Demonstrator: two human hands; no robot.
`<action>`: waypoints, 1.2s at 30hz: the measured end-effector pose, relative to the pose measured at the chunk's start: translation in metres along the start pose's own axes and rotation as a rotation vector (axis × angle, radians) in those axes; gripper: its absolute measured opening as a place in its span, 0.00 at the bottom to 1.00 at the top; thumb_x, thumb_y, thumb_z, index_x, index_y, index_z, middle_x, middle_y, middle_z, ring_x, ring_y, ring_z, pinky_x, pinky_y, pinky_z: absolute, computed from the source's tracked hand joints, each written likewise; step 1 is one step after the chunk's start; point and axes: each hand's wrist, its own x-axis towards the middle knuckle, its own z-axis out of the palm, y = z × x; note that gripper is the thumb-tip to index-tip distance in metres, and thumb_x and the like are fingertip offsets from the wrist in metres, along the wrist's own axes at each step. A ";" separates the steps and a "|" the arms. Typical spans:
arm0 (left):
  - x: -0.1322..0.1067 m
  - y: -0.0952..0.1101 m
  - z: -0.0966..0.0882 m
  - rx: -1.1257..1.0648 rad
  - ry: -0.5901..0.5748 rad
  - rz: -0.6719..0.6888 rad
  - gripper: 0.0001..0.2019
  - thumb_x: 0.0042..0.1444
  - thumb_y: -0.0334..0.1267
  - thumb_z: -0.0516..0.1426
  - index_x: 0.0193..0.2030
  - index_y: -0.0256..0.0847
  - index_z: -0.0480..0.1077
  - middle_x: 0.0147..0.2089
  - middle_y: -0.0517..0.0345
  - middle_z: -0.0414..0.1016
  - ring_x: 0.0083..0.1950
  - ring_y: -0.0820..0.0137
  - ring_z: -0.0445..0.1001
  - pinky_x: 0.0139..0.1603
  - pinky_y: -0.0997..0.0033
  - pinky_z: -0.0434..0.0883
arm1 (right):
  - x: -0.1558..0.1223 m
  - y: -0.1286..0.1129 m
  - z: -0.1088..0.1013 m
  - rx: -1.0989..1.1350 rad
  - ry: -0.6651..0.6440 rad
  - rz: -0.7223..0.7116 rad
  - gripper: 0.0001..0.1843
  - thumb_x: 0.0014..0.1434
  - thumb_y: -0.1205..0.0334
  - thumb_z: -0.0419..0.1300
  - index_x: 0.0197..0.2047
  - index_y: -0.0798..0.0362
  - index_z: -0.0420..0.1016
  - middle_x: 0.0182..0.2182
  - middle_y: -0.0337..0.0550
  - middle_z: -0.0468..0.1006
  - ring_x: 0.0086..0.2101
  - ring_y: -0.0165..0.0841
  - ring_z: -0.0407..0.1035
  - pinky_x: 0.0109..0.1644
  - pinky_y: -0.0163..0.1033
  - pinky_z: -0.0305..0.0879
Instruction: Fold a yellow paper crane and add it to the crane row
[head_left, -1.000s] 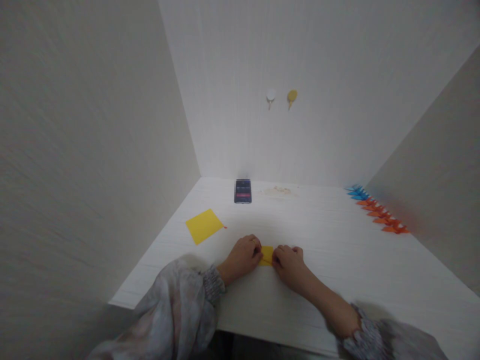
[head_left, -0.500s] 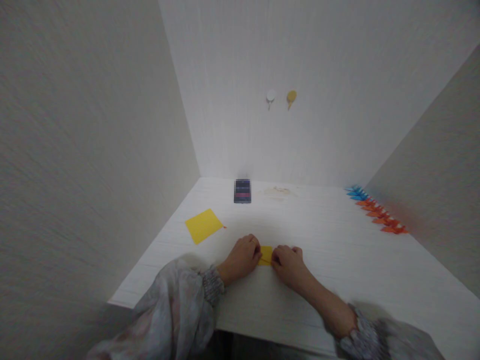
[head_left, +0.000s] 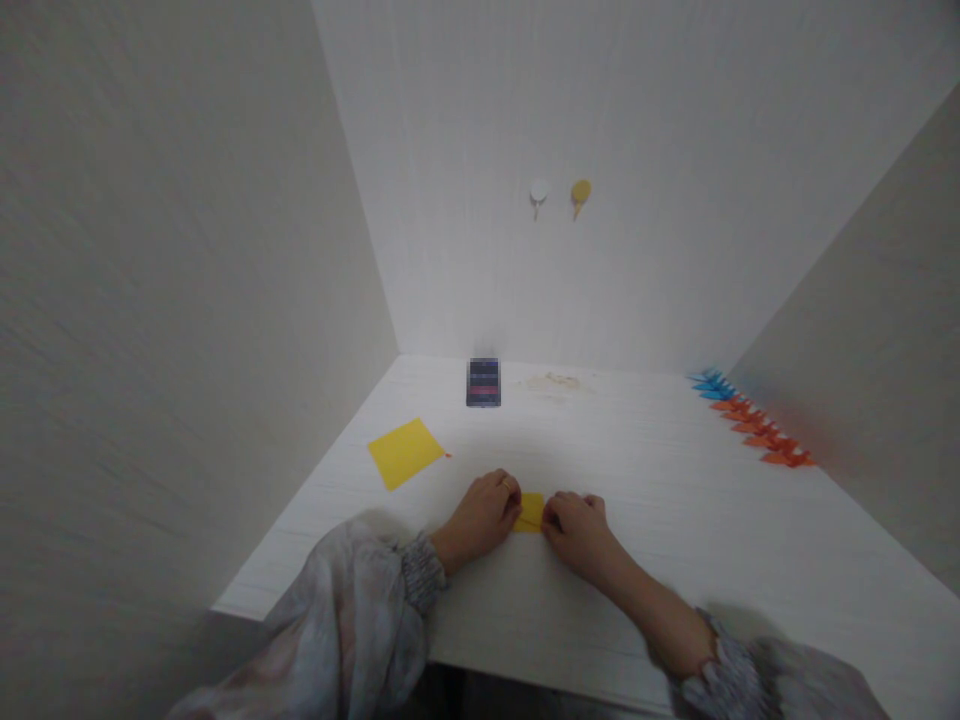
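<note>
Between my two hands a small folded piece of yellow paper [head_left: 532,511] lies on the white table, with a crease line running across it. My left hand [head_left: 489,510] is closed on its left edge, a ring on one finger. On the right edge, my right hand [head_left: 576,522] pinches the paper with curled fingers. Both hands cover the ends of the paper, so its full outline is hidden. Up and to the left of my left hand lies a flat yellow sheet [head_left: 406,454], with a tiny orange scrap [head_left: 448,456] at its right corner.
A dark phone-like device [head_left: 484,383], its screen pixelated, is near the back wall. Orange folded paper figures [head_left: 761,436] and blue ones [head_left: 712,385] line the right wall. Two hooks, white [head_left: 538,192] and yellow [head_left: 580,193], are on the back wall. Walls enclose three sides.
Both hands keep their hold on the folded yellow paper in nearly the same place. The whole view has shifted very slightly; nothing else visibly moved.
</note>
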 end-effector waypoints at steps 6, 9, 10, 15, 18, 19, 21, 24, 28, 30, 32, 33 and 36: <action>0.001 0.002 -0.002 0.000 -0.013 -0.004 0.09 0.48 0.41 0.54 0.31 0.38 0.62 0.35 0.57 0.63 0.37 0.70 0.62 0.39 0.70 0.60 | 0.000 -0.001 -0.003 0.022 -0.025 0.029 0.08 0.50 0.69 0.50 0.27 0.54 0.70 0.29 0.42 0.74 0.34 0.33 0.65 0.40 0.40 0.45; 0.002 0.004 -0.003 0.018 -0.027 -0.023 0.11 0.47 0.44 0.54 0.31 0.38 0.62 0.35 0.57 0.64 0.37 0.70 0.63 0.39 0.70 0.60 | 0.000 -0.002 -0.003 0.023 -0.027 0.034 0.07 0.50 0.68 0.51 0.27 0.55 0.70 0.29 0.42 0.74 0.34 0.33 0.65 0.40 0.40 0.45; 0.003 0.004 -0.003 0.025 -0.033 -0.033 0.11 0.47 0.44 0.54 0.31 0.38 0.62 0.35 0.57 0.64 0.37 0.70 0.63 0.39 0.70 0.60 | 0.000 -0.002 -0.003 0.021 -0.026 0.034 0.08 0.50 0.68 0.51 0.27 0.55 0.70 0.29 0.42 0.73 0.34 0.33 0.65 0.40 0.40 0.45; 0.004 0.004 -0.002 0.034 -0.043 -0.050 0.11 0.47 0.45 0.54 0.31 0.38 0.62 0.35 0.57 0.64 0.38 0.70 0.63 0.39 0.70 0.60 | 0.001 -0.001 -0.003 0.018 -0.029 0.032 0.08 0.50 0.68 0.51 0.27 0.54 0.70 0.29 0.42 0.74 0.34 0.33 0.65 0.40 0.40 0.45; 0.005 0.004 -0.002 0.033 -0.044 -0.054 0.12 0.46 0.44 0.55 0.31 0.38 0.62 0.35 0.57 0.64 0.37 0.70 0.63 0.38 0.71 0.60 | 0.001 -0.002 -0.005 0.021 -0.051 0.027 0.08 0.50 0.68 0.50 0.27 0.54 0.70 0.30 0.43 0.74 0.35 0.33 0.65 0.41 0.40 0.46; 0.005 0.003 -0.002 0.032 -0.047 -0.056 0.12 0.46 0.44 0.55 0.31 0.38 0.62 0.35 0.57 0.64 0.37 0.70 0.63 0.38 0.71 0.60 | 0.001 -0.002 -0.005 0.020 -0.057 0.029 0.08 0.50 0.69 0.50 0.27 0.54 0.70 0.30 0.43 0.74 0.35 0.33 0.65 0.41 0.40 0.46; 0.005 0.003 -0.002 0.029 -0.053 -0.057 0.12 0.46 0.45 0.55 0.31 0.38 0.62 0.35 0.57 0.64 0.37 0.70 0.63 0.38 0.71 0.60 | 0.001 -0.003 -0.007 0.020 -0.061 0.030 0.08 0.50 0.69 0.50 0.27 0.55 0.70 0.30 0.43 0.74 0.34 0.33 0.65 0.41 0.39 0.47; 0.004 0.004 -0.003 0.030 -0.051 -0.053 0.12 0.47 0.45 0.54 0.31 0.38 0.62 0.35 0.57 0.64 0.37 0.70 0.63 0.38 0.71 0.60 | 0.000 -0.003 -0.007 0.028 -0.054 0.028 0.08 0.50 0.68 0.50 0.27 0.55 0.71 0.29 0.43 0.74 0.34 0.33 0.65 0.41 0.39 0.48; 0.003 0.006 -0.005 0.040 -0.060 -0.056 0.12 0.48 0.45 0.53 0.32 0.38 0.62 0.36 0.57 0.64 0.38 0.70 0.63 0.39 0.71 0.60 | -0.001 0.000 -0.005 0.037 -0.041 0.014 0.09 0.51 0.68 0.50 0.27 0.55 0.71 0.29 0.43 0.74 0.34 0.33 0.65 0.41 0.40 0.48; 0.004 0.006 -0.005 0.043 -0.064 -0.063 0.12 0.47 0.45 0.54 0.32 0.38 0.62 0.36 0.57 0.64 0.38 0.70 0.63 0.39 0.70 0.60 | 0.000 0.003 -0.004 0.039 -0.052 0.001 0.09 0.50 0.68 0.50 0.27 0.55 0.71 0.28 0.43 0.74 0.33 0.33 0.66 0.41 0.40 0.49; 0.004 0.006 -0.004 0.042 -0.057 -0.061 0.12 0.47 0.45 0.54 0.32 0.38 0.62 0.35 0.57 0.64 0.37 0.70 0.63 0.38 0.71 0.60 | 0.001 0.006 -0.004 0.047 -0.071 -0.006 0.09 0.50 0.69 0.50 0.27 0.54 0.71 0.28 0.42 0.74 0.32 0.32 0.66 0.40 0.40 0.50; 0.004 0.005 -0.003 0.041 -0.051 -0.056 0.12 0.47 0.45 0.54 0.32 0.38 0.62 0.35 0.57 0.64 0.37 0.70 0.63 0.38 0.71 0.60 | 0.002 0.008 -0.005 0.057 -0.083 -0.009 0.08 0.49 0.69 0.51 0.27 0.54 0.72 0.27 0.41 0.73 0.31 0.31 0.65 0.40 0.39 0.50; 0.004 0.004 -0.001 0.042 -0.036 -0.045 0.11 0.47 0.45 0.54 0.31 0.38 0.61 0.35 0.58 0.64 0.37 0.71 0.63 0.38 0.71 0.60 | 0.004 0.014 -0.008 0.116 -0.123 -0.022 0.08 0.48 0.68 0.52 0.27 0.54 0.72 0.25 0.40 0.73 0.28 0.30 0.65 0.36 0.36 0.53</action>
